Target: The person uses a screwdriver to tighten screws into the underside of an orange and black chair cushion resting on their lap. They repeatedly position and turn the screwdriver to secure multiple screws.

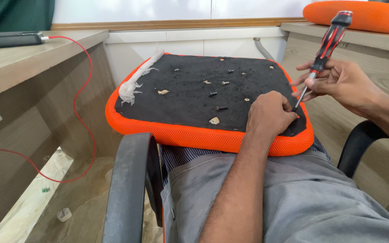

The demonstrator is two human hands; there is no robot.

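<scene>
Left to right, risks as I read them:

Red cable [83, 94] hangs off the left tabletop [32, 63] from a dark flat device [7, 39] and loops down to the floor beside your chair armrest [129, 189]. Shift a leg or roll the chair and you could snag it and drag the device off.

The seat cushion [203, 135], orange mesh rim with the black underside up, sits across your lap and not on a bench. It's only balanced there, so hard pressure at the near right corner could tip or slide it.

Loose screws [217, 94] and small debris lie scattered on the black fabric, well apart from your hands. Any tilt and they roll off onto the floor. A torn white rag strip [133, 83] sits on the far left edge; no issue.

Your left hand [269, 114] rests knuckles-up on the near right corner, fingers curled tight right at the screwdriver tip; I can't tell if they pinch a screw. Main hazard: if the tip slips out of the head, it goes straight into those fingers.

Your right hand [343, 83] grips the screwdriver [325, 49] low, around the shaft collar, fingers closed loosely, red-black handle sticking up free. The tool is tilted, not square to the surface. That grip and angle probably make cam-out and a stripped head more likely.
</scene>
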